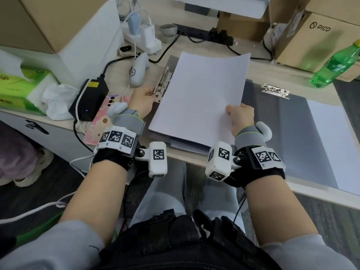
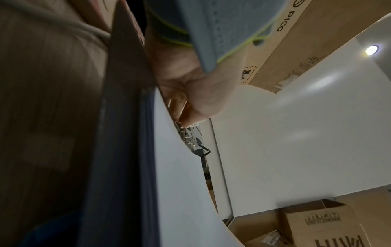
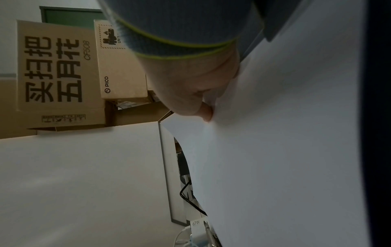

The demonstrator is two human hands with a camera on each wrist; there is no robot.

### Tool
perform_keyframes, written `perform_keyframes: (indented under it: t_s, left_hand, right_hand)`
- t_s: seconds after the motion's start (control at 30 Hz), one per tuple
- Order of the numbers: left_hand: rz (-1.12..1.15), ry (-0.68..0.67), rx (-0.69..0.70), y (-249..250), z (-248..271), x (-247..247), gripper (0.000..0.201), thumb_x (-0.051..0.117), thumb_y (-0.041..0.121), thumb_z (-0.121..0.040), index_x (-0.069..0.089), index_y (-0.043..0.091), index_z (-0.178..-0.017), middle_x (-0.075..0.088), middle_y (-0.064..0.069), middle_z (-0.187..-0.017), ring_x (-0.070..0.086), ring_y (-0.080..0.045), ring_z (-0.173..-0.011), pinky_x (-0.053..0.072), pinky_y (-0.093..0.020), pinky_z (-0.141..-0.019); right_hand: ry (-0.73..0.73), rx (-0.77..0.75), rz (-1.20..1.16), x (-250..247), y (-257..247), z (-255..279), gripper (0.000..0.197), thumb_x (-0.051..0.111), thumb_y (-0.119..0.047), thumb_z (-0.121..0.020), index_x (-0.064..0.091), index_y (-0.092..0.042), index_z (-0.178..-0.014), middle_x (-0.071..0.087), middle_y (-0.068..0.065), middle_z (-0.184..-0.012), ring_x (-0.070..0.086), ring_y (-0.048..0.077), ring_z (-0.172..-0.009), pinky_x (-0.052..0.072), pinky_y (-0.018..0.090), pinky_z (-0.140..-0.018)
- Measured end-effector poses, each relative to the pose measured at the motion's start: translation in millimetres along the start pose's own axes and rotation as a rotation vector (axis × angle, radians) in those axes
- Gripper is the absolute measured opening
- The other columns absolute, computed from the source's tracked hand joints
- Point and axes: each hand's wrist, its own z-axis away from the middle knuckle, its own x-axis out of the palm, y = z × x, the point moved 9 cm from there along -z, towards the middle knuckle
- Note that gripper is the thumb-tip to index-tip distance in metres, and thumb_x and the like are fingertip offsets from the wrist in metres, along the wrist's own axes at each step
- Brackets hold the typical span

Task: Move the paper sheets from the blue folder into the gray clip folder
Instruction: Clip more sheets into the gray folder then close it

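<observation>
A white paper sheet (image 1: 202,90) is raised and bowed over a stack of sheets (image 1: 175,142) at the table's front edge. My right hand (image 1: 240,114) pinches its near right corner, thumb on top; the right wrist view shows the hand (image 3: 190,100) against the paper (image 3: 275,150). My left hand (image 1: 143,96) grips the metal clip (image 1: 162,82) along the stack's left side, and its fingers (image 2: 190,107) curl at the clip (image 2: 186,137). The blue folder (image 2: 127,167) shows as a dark edge under the paper. The gray clip folder (image 1: 282,133) lies open to the right, with a silver clip (image 1: 275,91) and a white sheet (image 1: 331,141).
A green bottle (image 1: 339,65) and cardboard boxes (image 1: 315,36) stand at the back right. On the left are a tissue box (image 1: 19,88), a black power brick (image 1: 89,100), a white controller (image 1: 138,69), a pink phone (image 1: 109,117) and cables.
</observation>
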Motion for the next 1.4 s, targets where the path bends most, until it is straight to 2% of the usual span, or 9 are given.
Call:
perform_keyframes:
  t_s: [0.23, 0.4, 0.47, 0.57, 0.63, 0.83, 1.03, 1.2, 1.4]
  left_hand:
    - [0.015, 0.026, 0.038, 12.8, 13.3, -2.8, 0.037, 0.036, -0.007, -0.094, 0.050, -0.005, -0.129, 0.056, -0.017, -0.127, 0.047, -0.006, -0.099, 0.032, 0.011, -0.060]
    - [0.103, 0.001, 0.044, 12.1, 14.3, -0.1, 0.037, 0.038, -0.010, -0.093, 0.050, -0.006, -0.128, 0.060, 0.010, -0.082, 0.049, 0.024, -0.049, 0.037, 0.006, -0.057]
    - [0.070, -0.011, 0.032, 6.5, 10.0, -1.1, 0.036, 0.041, -0.010, -0.091, 0.053, -0.005, -0.125, 0.059, 0.028, -0.058, 0.051, 0.022, -0.050, 0.038, 0.005, -0.058]
    - [0.041, -0.049, 0.006, -3.0, 2.9, -2.0, 0.026, 0.045, -0.009, -0.089, 0.067, 0.000, -0.100, 0.059, 0.027, -0.048, 0.057, 0.002, -0.070, 0.045, -0.013, -0.071]
    - [0.015, -0.060, -0.005, -5.7, 1.5, -1.5, 0.033, 0.045, -0.010, -0.088, 0.063, 0.018, -0.083, 0.059, 0.027, -0.047, 0.054, 0.005, -0.062, 0.042, -0.014, -0.069]
    - [0.008, -0.025, 0.025, -5.0, 1.7, -1.1, 0.037, 0.046, -0.013, -0.086, 0.057, -0.003, -0.121, 0.058, 0.012, -0.076, 0.054, 0.017, -0.054, 0.040, 0.000, -0.063]
    - [-0.088, -0.007, -0.009, -3.3, 0.8, -0.5, 0.040, 0.047, -0.006, -0.086, 0.056, 0.004, -0.124, 0.062, -0.007, -0.100, 0.056, -0.012, -0.082, 0.039, -0.008, -0.069]
    - [-0.173, -0.046, -0.131, -5.9, -6.8, -2.5, 0.052, 0.053, -0.004, -0.081, 0.051, 0.008, -0.131, 0.064, -0.013, -0.120, 0.059, -0.028, -0.111, 0.048, -0.029, -0.089]
    - [-0.344, -0.149, -0.189, -1.5, -11.1, -4.2, 0.061, 0.060, 0.004, -0.081, 0.041, 0.016, -0.138, 0.058, -0.014, -0.127, 0.056, -0.031, -0.115, 0.046, -0.031, -0.085]
  right_hand:
    - [-0.019, 0.015, 0.025, 4.3, -1.6, 2.9, 0.031, 0.050, 0.002, -0.079, 0.055, 0.016, -0.106, 0.044, 0.004, -0.085, 0.036, 0.018, -0.079, 0.030, 0.027, -0.064]
    - [-0.049, 0.021, 0.046, 10.1, -5.7, 4.6, 0.022, 0.050, 0.001, -0.080, 0.060, 0.010, -0.097, 0.046, 0.006, -0.084, 0.037, 0.018, -0.078, 0.030, 0.024, -0.060]
    - [-0.045, 0.021, 0.053, 11.9, -7.5, 6.3, 0.016, 0.050, 0.001, -0.079, 0.060, 0.005, -0.091, 0.046, 0.007, -0.082, 0.037, 0.019, -0.078, 0.032, 0.027, -0.062]
    - [-0.027, 0.006, 0.072, 12.0, -9.1, 6.1, 0.023, 0.051, 0.000, -0.079, 0.060, 0.011, -0.098, 0.048, 0.007, -0.083, 0.040, 0.018, -0.077, 0.035, 0.029, -0.066]
    - [-0.027, -0.011, 0.115, 11.6, -10.5, 4.4, 0.021, 0.053, -0.003, -0.080, 0.061, 0.007, -0.097, 0.052, 0.007, -0.084, 0.044, 0.019, -0.077, 0.038, 0.029, -0.067]
    - [-0.023, -0.075, 0.328, 12.4, -19.9, 9.0, 0.036, 0.060, -0.012, -0.080, 0.055, -0.001, -0.114, 0.061, 0.011, -0.105, 0.058, 0.029, -0.094, 0.045, 0.030, -0.076]
    - [-0.054, -0.073, 0.479, 16.2, -24.0, 16.1, 0.059, 0.068, -0.018, -0.080, 0.039, -0.004, -0.129, 0.053, 0.013, -0.130, 0.055, 0.030, -0.115, 0.045, 0.032, -0.088]
    - [-0.097, -0.113, 0.781, 29.8, -38.7, 23.7, 0.082, 0.075, -0.029, -0.075, 0.028, -0.011, -0.140, 0.025, 0.015, -0.145, 0.033, 0.034, -0.131, 0.031, 0.039, -0.107]
    - [-0.285, -0.158, 0.958, 64.9, -42.4, 29.7, 0.082, 0.070, -0.046, -0.076, 0.029, -0.028, -0.144, -0.007, 0.008, -0.158, 0.001, 0.036, -0.144, 0.018, 0.048, -0.113]
